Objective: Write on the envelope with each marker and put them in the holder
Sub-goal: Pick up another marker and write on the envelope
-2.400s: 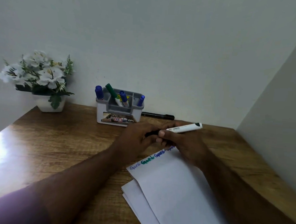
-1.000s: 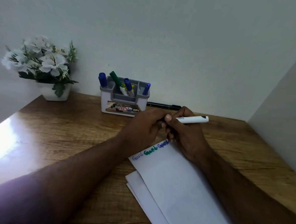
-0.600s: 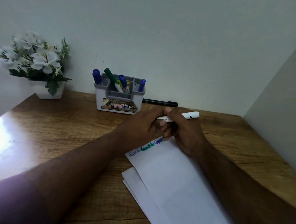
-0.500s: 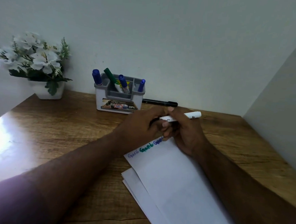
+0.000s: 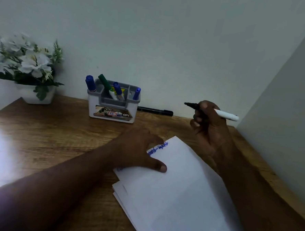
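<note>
Right hand [image 5: 210, 126] grips white marker [image 5: 225, 115] mid-barrel, light, rigid, tip bare. Left hand [image 5: 137, 150] flat, fingers spread, pins thin, slippery envelope [image 5: 179, 188] near tabletop's [image 5: 57, 136] right edge.

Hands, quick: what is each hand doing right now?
Left hand: open, resting flat on the envelope.
Right hand: closed round a white marker, held up off the desk, its dark end pointing left.

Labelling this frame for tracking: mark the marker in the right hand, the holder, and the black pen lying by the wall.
marker [image 5: 225, 115], head view, on its white barrel behind the right hand [image 5: 209, 126].
holder [image 5: 111, 106], head view, on its white front wall.
black pen [image 5: 155, 110], head view, mid-barrel.
</note>
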The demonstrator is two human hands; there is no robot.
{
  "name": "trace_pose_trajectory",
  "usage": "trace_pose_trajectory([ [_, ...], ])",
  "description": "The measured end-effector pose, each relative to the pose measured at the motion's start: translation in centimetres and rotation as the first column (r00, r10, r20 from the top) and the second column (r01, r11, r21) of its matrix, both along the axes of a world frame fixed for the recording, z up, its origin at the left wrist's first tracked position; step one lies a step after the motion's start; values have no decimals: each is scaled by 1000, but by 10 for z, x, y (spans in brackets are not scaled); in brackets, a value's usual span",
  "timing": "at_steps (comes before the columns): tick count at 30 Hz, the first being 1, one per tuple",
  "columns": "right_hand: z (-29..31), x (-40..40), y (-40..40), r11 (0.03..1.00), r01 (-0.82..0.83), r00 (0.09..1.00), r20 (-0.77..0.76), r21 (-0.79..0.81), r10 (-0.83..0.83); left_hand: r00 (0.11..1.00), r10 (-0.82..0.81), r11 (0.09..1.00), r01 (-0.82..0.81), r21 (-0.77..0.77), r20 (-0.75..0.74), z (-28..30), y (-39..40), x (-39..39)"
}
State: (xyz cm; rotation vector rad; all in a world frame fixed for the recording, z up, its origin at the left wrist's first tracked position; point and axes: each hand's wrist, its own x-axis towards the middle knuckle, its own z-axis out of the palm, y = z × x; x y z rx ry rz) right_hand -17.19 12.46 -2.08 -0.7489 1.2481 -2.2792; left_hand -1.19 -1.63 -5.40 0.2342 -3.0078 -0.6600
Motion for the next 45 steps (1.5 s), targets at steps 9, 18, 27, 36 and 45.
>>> trace_pose_trajectory([
  [9, -28, -5, 6, 867, 72, 965, -253, 493, 63, 1000, -7, 999, 8, -50, 31, -3, -7, -4],
  [18, -32, -9, 5, 824, 121, 924, -367, 553, 111, 998, -4, 994, 11, -107, 61, -5, -7, -10],
  [27, -35, -10, 2, 806, 120, 911, -388, 580, 143, 997, 1, 990, 10, -139, 78, -3, -7, -9],
  [36, -34, -11, 3, 799, 147, 916, -386, 583, 113, 995, -1, 990, 14, -137, 96, -3, -7, -11],
  [45, -35, -12, 3, 778, 202, 916, -395, 595, 64, 996, 2, 986, 13, -163, 90, -4, -7, -12],
])
